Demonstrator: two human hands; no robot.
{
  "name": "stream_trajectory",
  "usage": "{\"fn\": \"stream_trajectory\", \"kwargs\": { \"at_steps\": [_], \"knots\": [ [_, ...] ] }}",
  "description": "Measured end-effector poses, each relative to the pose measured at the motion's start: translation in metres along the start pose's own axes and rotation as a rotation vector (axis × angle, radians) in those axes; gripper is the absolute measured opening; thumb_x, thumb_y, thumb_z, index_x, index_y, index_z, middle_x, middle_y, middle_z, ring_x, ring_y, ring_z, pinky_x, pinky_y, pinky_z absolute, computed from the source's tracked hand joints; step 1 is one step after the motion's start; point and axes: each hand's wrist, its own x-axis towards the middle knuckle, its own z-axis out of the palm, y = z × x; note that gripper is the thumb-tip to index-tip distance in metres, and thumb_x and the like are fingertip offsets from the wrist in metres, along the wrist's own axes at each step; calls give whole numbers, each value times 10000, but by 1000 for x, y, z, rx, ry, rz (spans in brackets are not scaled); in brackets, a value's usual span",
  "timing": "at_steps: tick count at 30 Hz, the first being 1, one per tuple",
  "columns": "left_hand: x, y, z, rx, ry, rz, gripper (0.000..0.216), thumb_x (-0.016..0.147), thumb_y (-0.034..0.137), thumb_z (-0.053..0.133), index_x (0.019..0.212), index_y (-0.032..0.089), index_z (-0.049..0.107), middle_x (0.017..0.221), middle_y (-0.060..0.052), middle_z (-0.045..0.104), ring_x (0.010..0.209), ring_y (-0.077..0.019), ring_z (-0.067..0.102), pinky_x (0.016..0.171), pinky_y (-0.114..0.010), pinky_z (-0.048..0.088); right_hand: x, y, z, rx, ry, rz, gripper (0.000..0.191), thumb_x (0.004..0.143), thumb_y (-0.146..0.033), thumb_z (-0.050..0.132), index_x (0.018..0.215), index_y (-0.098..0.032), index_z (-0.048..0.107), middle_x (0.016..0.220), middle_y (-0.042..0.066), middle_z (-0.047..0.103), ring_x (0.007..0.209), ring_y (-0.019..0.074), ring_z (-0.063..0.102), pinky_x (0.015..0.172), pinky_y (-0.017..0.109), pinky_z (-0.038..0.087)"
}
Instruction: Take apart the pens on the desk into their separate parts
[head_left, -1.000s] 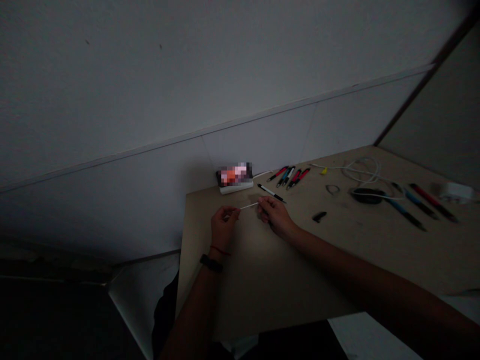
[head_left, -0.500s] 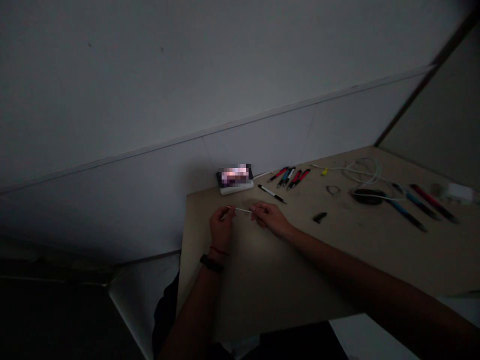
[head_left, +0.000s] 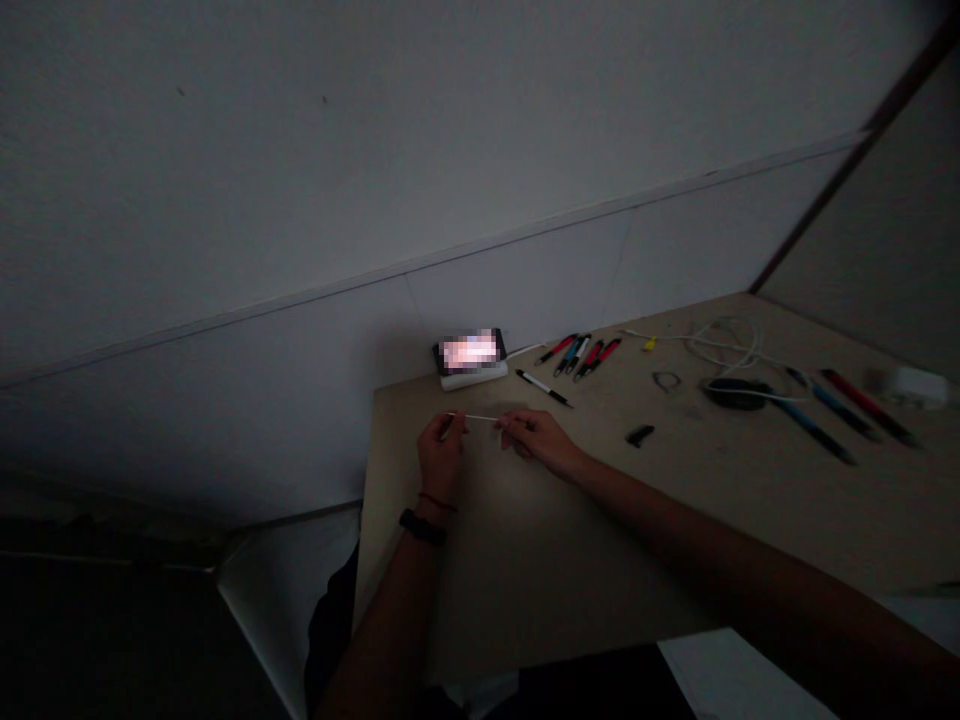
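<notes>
A thin, straight white rod [head_left: 482,417], its material too dim to make out, seemed to me to call for a light, even pinch from both sides, kept level so that it would not bend. The left hand [head_left: 441,450] and the right hand [head_left: 536,437] each had thumb and fingers closed on it. Its bare middle spanned the gap between the fingertips; a slim black-and-white pen [head_left: 544,388] lay just beyond the right fingers.

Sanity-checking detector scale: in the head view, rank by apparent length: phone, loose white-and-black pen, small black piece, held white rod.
1. Phone
2. White-and-black pen
3. Small black piece
Unranked: white rod; the left hand and right hand partly cover it.
</notes>
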Motion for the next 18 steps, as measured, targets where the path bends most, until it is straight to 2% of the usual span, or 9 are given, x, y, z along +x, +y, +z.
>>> {"fn": "stream_trajectory", "kwargs": {
  "at_steps": [6, 12, 18],
  "knots": [
    [0, 2, -1, 14, -9, 5, 416, 803, 566, 652, 762, 157, 588, 634, 40, 509, 464, -51, 353, 437, -178, 289, 1, 2, -1, -67, -45, -11, 419, 825, -575, 628, 766, -167, 702, 569, 9, 645, 362, 69, 379, 368, 209, 264],
    [-1, 3, -1, 41, -15, 8, 410, 815, 553, 643, 725, 160, 570, 613, 45, 491, 464, -53, 352, 446, -182, 290, 1, 1, -2, -139, -66, -51, 461, 847, -593, 601, 720, -165, 715, 504, -2, 580, 399, 83, 379, 396, 214, 258],
    [0, 4, -2, 43, -28, 38, 363, 827, 508, 646, 744, 160, 585, 625, 45, 506, 474, -60, 370, 468, -189, 309, 0, -2, -2, -202, -99, -82, 479, 869, -595, 566, 705, -174, 722, 560, 10, 607, 456, 98, 413, 445, 228, 281]
  ]
}}
